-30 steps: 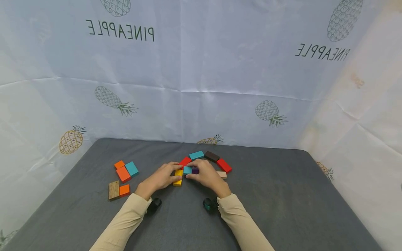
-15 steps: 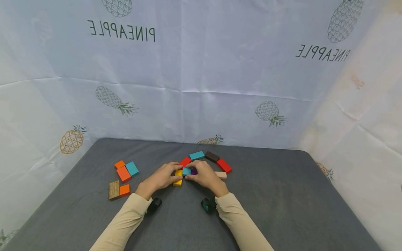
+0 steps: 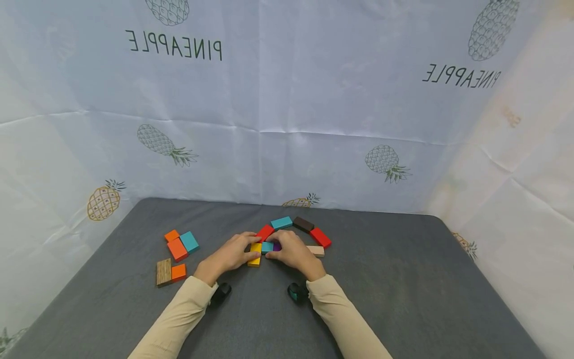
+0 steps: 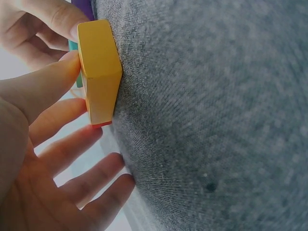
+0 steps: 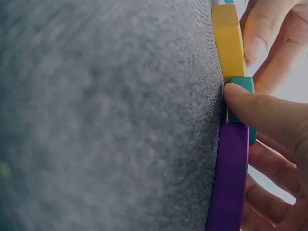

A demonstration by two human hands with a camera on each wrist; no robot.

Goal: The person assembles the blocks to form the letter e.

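My left hand [image 3: 227, 255] holds the yellow block [image 3: 254, 261] between thumb and index finger; its remaining fingers spread loosely in the left wrist view. Just to the right, my right hand [image 3: 295, 253] pinches a small teal block [image 3: 267, 248], its thumb on the near side, as the right wrist view shows. That teal block lies against the yellow block's side. A purple block [image 5: 231, 178] continues the row under my right palm, mostly hidden in the head view. Behind the hands, a red block [image 3: 265, 232] stands close to the yellow block's far end.
A teal block [image 3: 281, 223], a dark brown block [image 3: 303, 224], a red block [image 3: 320, 237] and a pale wood block [image 3: 316, 251] curve around the right hand. Farther left lie several orange blocks [image 3: 178, 249], another teal block [image 3: 190, 242] and a brown wood-grained block [image 3: 164, 272] on the grey table [image 3: 403, 299].
My right hand has shifted slightly toward me and left, bringing the small teal and purple blocks a little nearer. The left hand stays on the yellow block.
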